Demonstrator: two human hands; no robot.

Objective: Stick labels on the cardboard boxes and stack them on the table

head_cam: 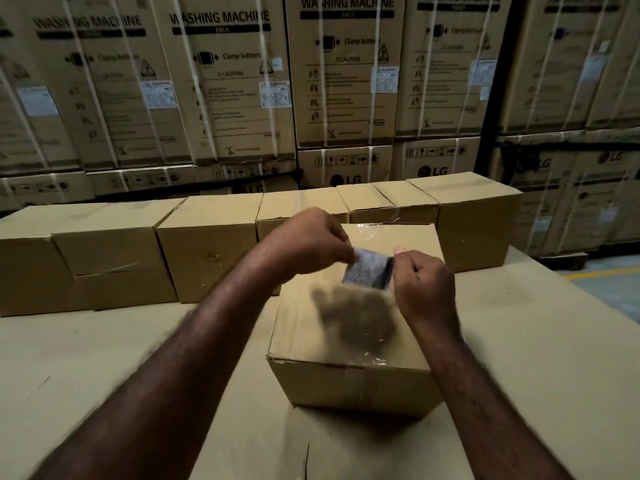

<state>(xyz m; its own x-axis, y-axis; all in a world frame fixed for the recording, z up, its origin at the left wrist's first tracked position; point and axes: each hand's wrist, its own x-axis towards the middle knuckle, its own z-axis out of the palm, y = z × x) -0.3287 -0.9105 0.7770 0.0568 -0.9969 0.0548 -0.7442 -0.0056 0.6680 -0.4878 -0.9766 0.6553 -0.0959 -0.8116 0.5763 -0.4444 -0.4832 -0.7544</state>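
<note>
Bare forearms (194,341); bare left hand (311,237), right hand (424,285)

Beyond the grip, strapped washing-machine cartons (221,81) form a wall; to its right, grey floor (616,289) carries a yellow line (602,272).

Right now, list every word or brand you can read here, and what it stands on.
"WASHING MACHINE": tall cartons
"BACK": same cartons, black bar
"Clamp bottom": same cartons
"CAUTION": same cartons
"LG": lower cartons
Unreadable, blurred: label in left hand and right hand
Too small: white stickers
</note>
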